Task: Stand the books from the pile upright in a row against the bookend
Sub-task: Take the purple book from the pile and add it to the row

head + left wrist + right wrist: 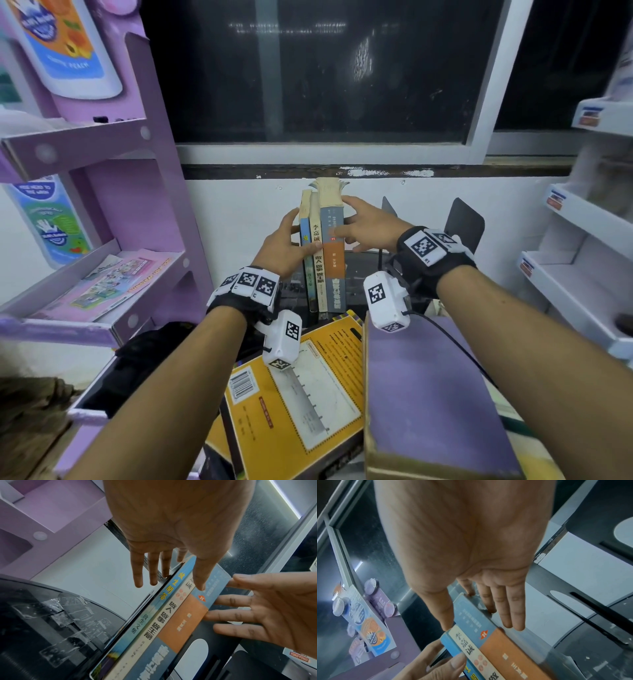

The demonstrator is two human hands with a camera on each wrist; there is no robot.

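Three books stand upright, spines toward me: a thin blue one [309,281], a cream one [319,274] and a thick blue-and-orange one [334,267]. My left hand [291,236] lies against the thin book's left side, fingers straight [137,574], thumb across the spines. On the thick book's right cover my right hand [359,222] presses with straight, spread fingers [515,608]. Black metal bookends [464,222] stand to the right, one close behind the right hand [388,209]. A yellow book [298,394] and a purple book [435,394] lie flat in front.
A purple display shelf [113,137] stands at the left and a white one [582,274] at the right. Behind the books rises a white wall under a dark window [325,68]. Something black [137,370] sits at the front left.
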